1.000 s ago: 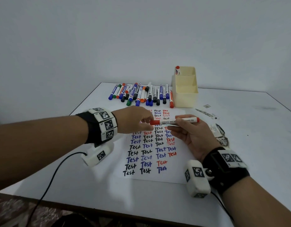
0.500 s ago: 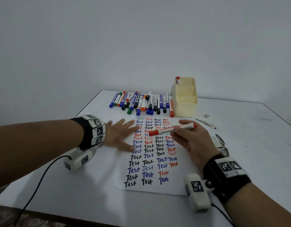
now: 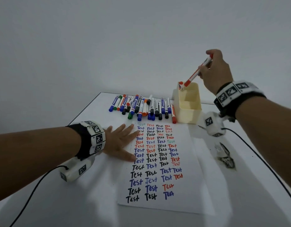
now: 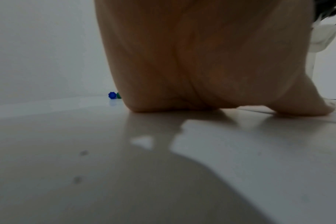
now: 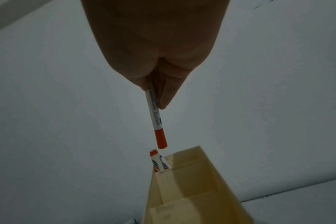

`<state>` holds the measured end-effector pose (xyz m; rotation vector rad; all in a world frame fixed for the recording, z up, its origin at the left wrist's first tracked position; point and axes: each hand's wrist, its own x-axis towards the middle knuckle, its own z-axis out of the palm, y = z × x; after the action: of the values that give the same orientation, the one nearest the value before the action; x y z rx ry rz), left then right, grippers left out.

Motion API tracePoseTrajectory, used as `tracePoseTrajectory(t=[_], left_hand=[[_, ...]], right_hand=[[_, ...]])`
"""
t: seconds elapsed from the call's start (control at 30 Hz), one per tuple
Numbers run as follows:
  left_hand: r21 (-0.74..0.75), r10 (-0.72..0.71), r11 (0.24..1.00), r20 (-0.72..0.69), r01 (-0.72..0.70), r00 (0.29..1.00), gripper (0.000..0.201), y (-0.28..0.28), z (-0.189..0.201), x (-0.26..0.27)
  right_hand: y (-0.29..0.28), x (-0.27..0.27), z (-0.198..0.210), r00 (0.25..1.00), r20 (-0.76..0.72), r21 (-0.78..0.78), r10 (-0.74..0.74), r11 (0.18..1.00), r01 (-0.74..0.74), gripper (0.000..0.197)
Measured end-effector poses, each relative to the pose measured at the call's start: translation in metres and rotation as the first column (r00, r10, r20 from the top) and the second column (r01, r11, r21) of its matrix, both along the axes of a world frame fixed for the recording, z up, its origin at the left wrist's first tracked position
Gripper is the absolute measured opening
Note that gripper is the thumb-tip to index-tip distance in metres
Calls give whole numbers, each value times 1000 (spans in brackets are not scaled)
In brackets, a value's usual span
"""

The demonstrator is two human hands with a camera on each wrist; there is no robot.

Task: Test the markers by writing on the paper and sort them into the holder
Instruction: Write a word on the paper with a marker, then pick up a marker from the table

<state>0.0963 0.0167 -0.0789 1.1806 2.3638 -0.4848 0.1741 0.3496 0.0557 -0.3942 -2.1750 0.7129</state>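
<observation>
One white marker [image 3: 196,73] with an orange-red cap, pinched in the right hand [image 3: 215,69], hangs cap-down over the cream holder's [image 3: 189,110] far compartment; the left hand [image 3: 120,141] lies flat, fingers spread, on the paper [image 3: 187,190].

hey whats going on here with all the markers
A person is testing markers and sorting them. The right hand holds a capped red marker cap-down over the far compartment of the cream holder, where another marker already stands. The left hand lies flat on the paper full of "Test" scribbles. Many markers wait on the table.
</observation>
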Motion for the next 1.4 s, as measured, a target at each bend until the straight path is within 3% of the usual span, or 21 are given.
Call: tracePoseTrajectory(t=[0.1, 0.23, 0.43, 0.7, 0.87, 0.97, 1.03, 1.13, 1.23, 1.33, 1.4], left_hand=[[3, -3, 1000, 16, 3, 1000, 112, 0, -1, -1], [7, -5, 1000, 20, 5, 1000, 113, -1, -3, -5], [19, -7, 1000, 50, 6, 999, 115, -1, -6, -9], [17, -5, 1000, 47, 4, 999, 114, -1, -7, -11], [18, -1, 1000, 31, 1, 1000, 114, 0, -8, -10], [21, 4, 1000, 25, -5, 1000, 114, 0, -7, -10], [16, 6, 1000, 30, -7, 1000, 114, 0, -5, -9], [6, -4, 1000, 29, 3, 1000, 114, -1, -3, -8], [16, 0, 1000, 26, -1, 1000, 113, -1, -1, -5], [35, 8, 999, 25, -9, 1000, 114, 0, -1, -3], [39, 13, 999, 24, -14, 1000, 116, 1, -1, -4]], right_hand=[[4, -18, 4, 995, 69, 158, -65, 986, 53, 39], [6, -38, -9, 980, 177, 234, -86, 971, 43, 34], [22, -60, -32, 945, 314, 256, -89, 967, 6, 32], [34, -58, -48, 859, 490, 162, -146, 984, 75, 48], [14, -36, -51, 899, 421, 173, -123, 983, 54, 63], [-22, -10, -52, 930, 362, 90, 73, 990, -113, 64], [-47, 11, -58, 881, 429, 19, 200, 973, -230, 66], [-80, 39, -75, 710, 643, -54, 286, 942, -331, 71], [-104, 64, -94, 539, 811, 7, 228, 917, -398, 80], [-113, 83, -106, 410, 907, 108, 96, 888, -448, 85], [-113, 93, -113, 308, 949, 93, 63, 879, -468, 90]])
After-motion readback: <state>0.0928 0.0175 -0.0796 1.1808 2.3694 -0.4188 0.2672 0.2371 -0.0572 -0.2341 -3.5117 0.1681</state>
